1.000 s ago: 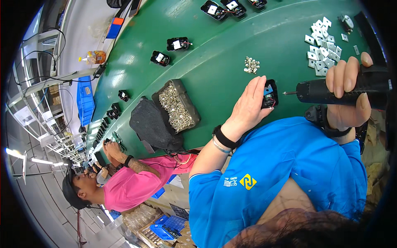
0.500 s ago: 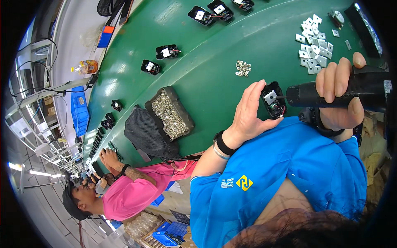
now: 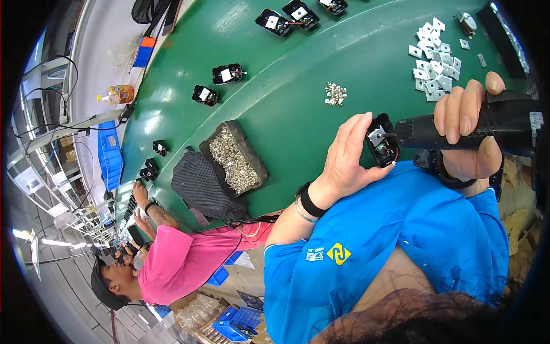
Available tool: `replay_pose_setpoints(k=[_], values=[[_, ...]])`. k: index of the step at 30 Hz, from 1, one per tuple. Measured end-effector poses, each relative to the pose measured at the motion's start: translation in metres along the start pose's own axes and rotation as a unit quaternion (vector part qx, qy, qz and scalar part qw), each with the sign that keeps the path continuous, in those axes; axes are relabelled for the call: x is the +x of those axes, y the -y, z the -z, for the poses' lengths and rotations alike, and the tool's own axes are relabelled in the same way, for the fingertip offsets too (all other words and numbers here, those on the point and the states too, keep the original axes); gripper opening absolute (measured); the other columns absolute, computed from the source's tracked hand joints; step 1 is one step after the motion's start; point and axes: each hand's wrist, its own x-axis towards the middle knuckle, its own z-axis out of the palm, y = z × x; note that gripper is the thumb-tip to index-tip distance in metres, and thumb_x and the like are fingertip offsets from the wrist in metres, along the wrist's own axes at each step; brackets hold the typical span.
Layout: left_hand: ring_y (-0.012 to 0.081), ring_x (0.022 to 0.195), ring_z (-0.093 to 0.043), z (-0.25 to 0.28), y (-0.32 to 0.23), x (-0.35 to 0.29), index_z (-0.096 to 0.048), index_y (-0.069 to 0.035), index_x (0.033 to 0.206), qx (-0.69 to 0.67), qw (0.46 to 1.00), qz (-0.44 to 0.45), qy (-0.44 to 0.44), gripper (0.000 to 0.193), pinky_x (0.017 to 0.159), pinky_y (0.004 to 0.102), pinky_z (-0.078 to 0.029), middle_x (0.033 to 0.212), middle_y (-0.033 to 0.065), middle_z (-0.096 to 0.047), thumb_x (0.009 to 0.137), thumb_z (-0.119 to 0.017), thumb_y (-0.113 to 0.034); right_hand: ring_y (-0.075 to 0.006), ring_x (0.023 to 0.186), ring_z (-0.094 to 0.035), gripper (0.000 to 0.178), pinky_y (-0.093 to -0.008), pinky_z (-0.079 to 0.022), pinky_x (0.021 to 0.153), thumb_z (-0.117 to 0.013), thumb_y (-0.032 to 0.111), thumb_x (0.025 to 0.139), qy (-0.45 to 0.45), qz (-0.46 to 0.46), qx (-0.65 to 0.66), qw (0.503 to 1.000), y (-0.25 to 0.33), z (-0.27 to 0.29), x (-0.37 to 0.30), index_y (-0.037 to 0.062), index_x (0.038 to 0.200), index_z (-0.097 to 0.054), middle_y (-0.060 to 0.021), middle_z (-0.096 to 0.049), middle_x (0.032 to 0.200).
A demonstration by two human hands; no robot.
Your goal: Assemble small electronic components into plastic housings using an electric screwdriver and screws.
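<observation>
My left hand (image 3: 347, 157) steadies a small black plastic housing (image 3: 377, 157), with the fingers along its far side and the thumb at its near edge. Inside the housing lies a white square plate (image 3: 376, 136), and red wiring shows beside it. My right hand (image 3: 467, 123) is wrapped around a black electric screwdriver (image 3: 427, 132) held nearly level. Its bit reaches the middle of the plate; whether a screw sits under it is too small to tell.
Loose screws (image 3: 336, 94) and a pile of square metal plates (image 3: 434, 63) lie beyond my hands. An open bin of screws (image 3: 232, 157) and a black mesh bag (image 3: 207, 183) are to the left. Similar housings (image 3: 228, 74) dot the green bench (image 3: 286, 109). A co-worker in pink (image 3: 189, 258) sits leftward.
The screwdriver and its bit have shifted slightly left, while the held housing has moved slightly right. The housings farther off have slid a little left. The co-worker's hands have separated and reached farther away.
</observation>
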Motion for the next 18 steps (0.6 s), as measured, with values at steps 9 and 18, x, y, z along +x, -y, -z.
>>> replay_pose_setpoints(k=[9, 18], values=[[0.0304, 0.094, -0.050, -0.002, 0.003, -0.002, -0.036, 0.003, 0.117, -0.006, 1.000, -0.020, -0.014, 0.082, 0.079, 0.0340, -0.043, 0.107, 0.0191, -0.046, 0.047, -0.077, -0.011, -0.0106, 0.054, -0.048, 0.051, -0.0232, -0.037, 0.051, -0.067, 0.030, 0.068, 0.054, -0.037, -0.034, 0.997, -0.001, -0.010, 0.001, 0.0151, 0.106, -0.037, 0.0017, -0.048, 0.069], [0.0292, 0.092, -0.050, 0.004, 0.003, -0.002, -0.043, 0.004, 0.111, -0.020, 1.000, -0.003, -0.006, 0.077, 0.077, 0.0326, -0.043, 0.104, 0.0182, -0.047, 0.045, -0.078, -0.013, -0.0113, 0.052, -0.050, 0.055, -0.0232, -0.038, 0.048, -0.072, 0.030, 0.063, 0.052, -0.036, 0.012, 0.998, -0.009, -0.013, 0.000, 0.0146, 0.105, -0.039, 0.0016, -0.051, 0.066]])
